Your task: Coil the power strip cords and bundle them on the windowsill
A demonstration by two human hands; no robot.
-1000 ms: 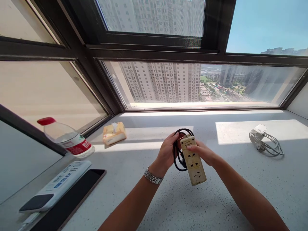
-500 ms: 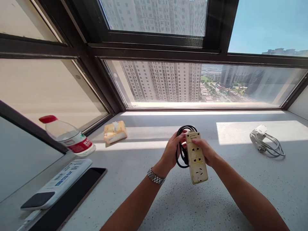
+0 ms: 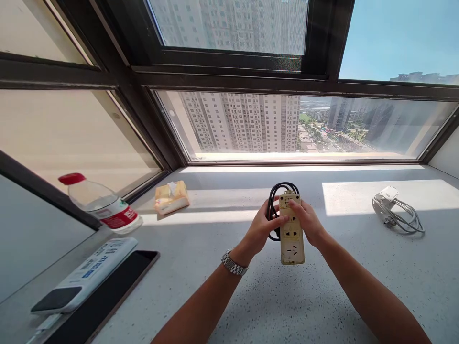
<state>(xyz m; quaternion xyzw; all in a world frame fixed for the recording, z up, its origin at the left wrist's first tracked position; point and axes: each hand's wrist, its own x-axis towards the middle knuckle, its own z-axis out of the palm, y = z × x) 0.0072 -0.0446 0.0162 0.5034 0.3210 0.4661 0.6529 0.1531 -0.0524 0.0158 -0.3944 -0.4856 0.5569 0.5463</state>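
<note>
Between my two hands is a yellowed power strip (image 3: 292, 248), its socket face turned up toward me. A black cord (image 3: 274, 196) is coiled behind its far end and left side. My left hand (image 3: 261, 227), below a metal watch (image 3: 234, 263), is closed on the left edge, thumb lying across the sockets. On the other side my right hand (image 3: 309, 222) grips the right edge, its thumb on the top near the far end. The fingers under the strip are hidden.
At left, a red-capped bottle (image 3: 118, 217) leans beside a tissue pack (image 3: 172, 198). Nearer lie a white power bank (image 3: 89, 272) and a dark tablet (image 3: 118, 286). A bundled white cable (image 3: 399, 210) rests at right on the speckled sill (image 3: 344, 296), below the window.
The power strip has moved slightly away from me and stands straighter. My left thumb has shifted from its far end onto the sockets, and my right hand has moved up a little.
</note>
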